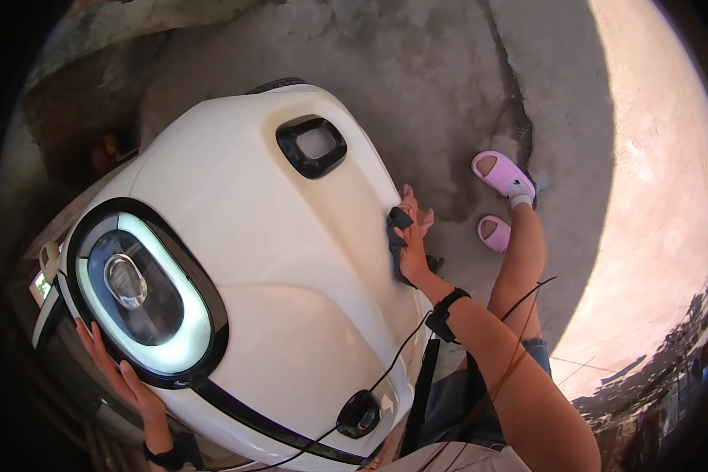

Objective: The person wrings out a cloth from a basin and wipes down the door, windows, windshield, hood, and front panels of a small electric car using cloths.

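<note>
The white front of a small vehicle [252, 212] fills the middle of the view. My right hand [414, 248] holds a dark grey cloth [397, 236] against the lower edge of the body panel, with some fingers spread past that edge. At the lower left, my left hand [122, 377] lies with its fingers stretched out along the rim of the large oval headlight [200, 334] and grips nothing. A ring in this headlight looks pale and bright. Black bands with a cable circle both wrists.
A smaller black-framed lamp [312, 147] and a round black fitting [359, 414] sit on the panel. The black cable [401, 350] crosses near the fitting. Pink slippers [505, 175] are on the concrete floor [425, 79], which has a crack and a sunlit area at right.
</note>
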Available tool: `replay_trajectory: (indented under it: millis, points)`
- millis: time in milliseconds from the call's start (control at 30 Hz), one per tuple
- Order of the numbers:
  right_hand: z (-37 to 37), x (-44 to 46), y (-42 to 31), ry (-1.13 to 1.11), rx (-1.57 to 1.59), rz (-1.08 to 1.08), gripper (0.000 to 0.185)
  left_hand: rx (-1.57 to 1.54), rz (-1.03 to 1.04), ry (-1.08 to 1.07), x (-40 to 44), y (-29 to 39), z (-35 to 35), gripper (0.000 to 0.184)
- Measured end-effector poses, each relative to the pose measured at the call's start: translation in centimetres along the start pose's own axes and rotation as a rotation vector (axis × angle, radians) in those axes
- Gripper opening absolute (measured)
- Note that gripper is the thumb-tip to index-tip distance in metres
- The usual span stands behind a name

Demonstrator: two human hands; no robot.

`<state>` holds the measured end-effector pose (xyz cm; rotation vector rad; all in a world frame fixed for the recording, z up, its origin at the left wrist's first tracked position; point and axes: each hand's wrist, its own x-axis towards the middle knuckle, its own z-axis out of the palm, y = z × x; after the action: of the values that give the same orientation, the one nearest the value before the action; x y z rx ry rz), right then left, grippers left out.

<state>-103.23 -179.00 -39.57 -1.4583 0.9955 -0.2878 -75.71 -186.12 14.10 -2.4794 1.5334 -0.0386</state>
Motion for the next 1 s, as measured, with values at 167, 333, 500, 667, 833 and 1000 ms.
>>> replay_trajectory:
  millis: [167,333,500,667,833,1000]
  points:
    - [3.4,-4.3,-4.0,0.132,0.472,0.641,0.047,0.018,-0.012,0.008,-0.2,-0.5,0.0,0.061]
    - [-3.1,13.8,-16.1,0.096,0.339,0.114,0.055,0.029,-0.011,0.018,0.0,-0.3,-0.1,0.062]
    - [-2.7,5.3,-9.4,0.066,0.357,0.187,0.050,0.018,0.004,0.007,-0.1,-0.3,-0.1,0.060]
    - [1.6,-4.6,-5.8,0.164,0.229,0.223,0.053,-0.030,0.002,0.002,0.1,0.3,-0.1,0.061]
    - [-6.4,-3.4,-24.6,-0.062,0.563,-0.087,0.045,-0.038,0.029,0.006,0.1,0.2,-0.2,0.059]
    - [-5.5,4.9,-26.2,0.014,0.180,-0.593,0.050,-0.007,0.037,0.002,0.1,0.3,-0.2,0.057]
